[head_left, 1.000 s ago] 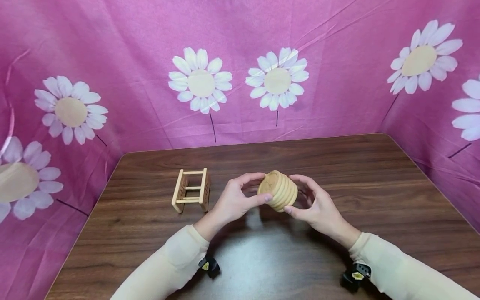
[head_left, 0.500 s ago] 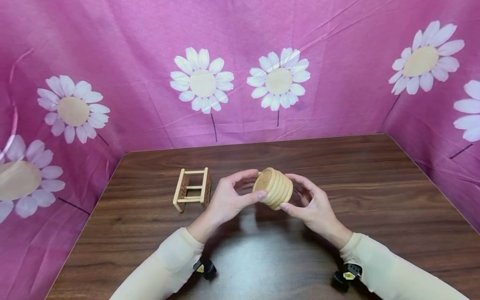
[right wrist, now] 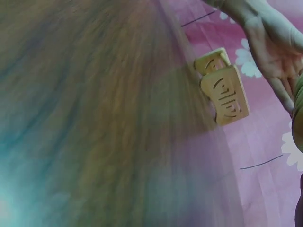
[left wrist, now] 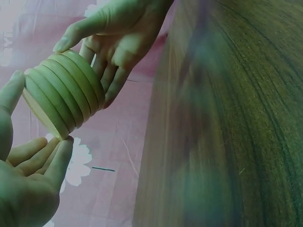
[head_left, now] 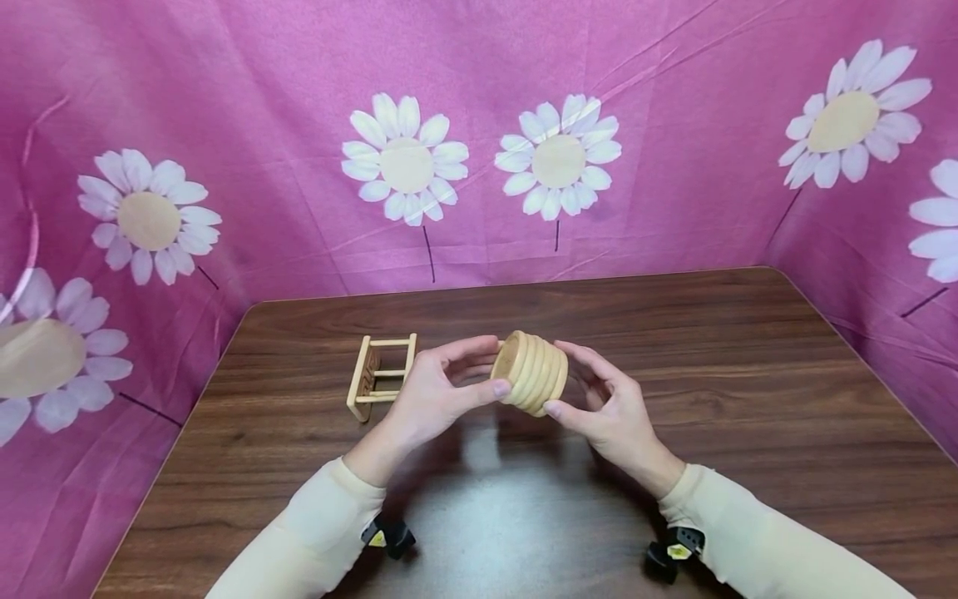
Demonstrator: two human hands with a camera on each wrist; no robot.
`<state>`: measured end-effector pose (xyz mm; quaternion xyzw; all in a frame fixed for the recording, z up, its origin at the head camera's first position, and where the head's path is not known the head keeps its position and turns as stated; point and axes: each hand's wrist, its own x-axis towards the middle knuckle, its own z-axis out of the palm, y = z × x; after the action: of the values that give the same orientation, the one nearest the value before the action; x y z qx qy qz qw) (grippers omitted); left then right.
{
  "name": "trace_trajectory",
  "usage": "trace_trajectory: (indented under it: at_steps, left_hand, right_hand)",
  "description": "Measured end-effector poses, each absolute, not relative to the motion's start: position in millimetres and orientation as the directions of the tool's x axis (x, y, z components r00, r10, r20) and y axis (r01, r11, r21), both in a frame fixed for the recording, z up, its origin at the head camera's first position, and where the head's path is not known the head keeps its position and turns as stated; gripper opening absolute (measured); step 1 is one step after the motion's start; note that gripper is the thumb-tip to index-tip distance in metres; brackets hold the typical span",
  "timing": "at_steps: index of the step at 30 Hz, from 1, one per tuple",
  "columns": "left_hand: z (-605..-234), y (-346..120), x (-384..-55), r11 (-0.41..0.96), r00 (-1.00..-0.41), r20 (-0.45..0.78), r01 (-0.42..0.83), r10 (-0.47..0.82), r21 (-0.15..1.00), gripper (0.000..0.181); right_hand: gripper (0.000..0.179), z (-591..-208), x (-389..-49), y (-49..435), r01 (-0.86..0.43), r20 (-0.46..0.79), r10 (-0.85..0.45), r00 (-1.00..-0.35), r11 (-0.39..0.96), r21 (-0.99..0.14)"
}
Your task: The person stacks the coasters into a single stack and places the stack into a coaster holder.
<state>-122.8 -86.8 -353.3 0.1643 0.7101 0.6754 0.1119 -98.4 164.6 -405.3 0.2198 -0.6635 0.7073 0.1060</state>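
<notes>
Between my hands is a stack of round, pale wooden coasters point(head_left: 535, 374), tilted on its side above the table. My left hand point(head_left: 430, 393) grips its left end, thumb on the near edge and fingers behind. The right hand point(head_left: 615, 416) holds the opposite end, thumb low in front and fingers at the far side. In the left wrist view the coasters point(left wrist: 66, 90) lie face to face in one tight row. A small wooden coaster holder point(head_left: 363, 378) with rod crossbars stands left of my left hand, which partly covers it. Cut-out patterns show on its side panel point(right wrist: 226, 97).
The dark wood-grain table point(head_left: 748, 374) extends around both arms. Behind and beside it hangs a pink cloth point(head_left: 479, 249) printed with large white daisies. A black strap with a camera point(head_left: 389, 537) sits on each wrist.
Both hands have moved left with the stack of coasters, toward the coaster holder. The stack's left face has turned further away from the head view, and my left hand now overlaps the holder.
</notes>
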Motion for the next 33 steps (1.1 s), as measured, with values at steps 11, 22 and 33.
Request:
trace_trajectory:
  at_steps: [11,22,33]
  left_hand:
    - [-352,-100,-119,-0.039,-0.915,0.066,0.055,0.397,0.998,0.066]
    - [-347,-139,-124,0.018,-0.884,0.088,0.109,0.460,0.994,0.072]
    - [-345,-180,-129,0.084,-0.898,0.137,0.188,0.419,0.978,0.070]
  right_hand:
    - [0.072,-400,-98,153,-0.454,0.473,-0.114,-0.874,-0.158,-0.877]
    - [0.074,-389,-103,129,-0.423,0.424,-0.172,-0.889,-0.047,-0.905]
    - [0.078,-382,-117,92,-0.430,0.426,-0.226,-0.876,-0.037,-0.902]
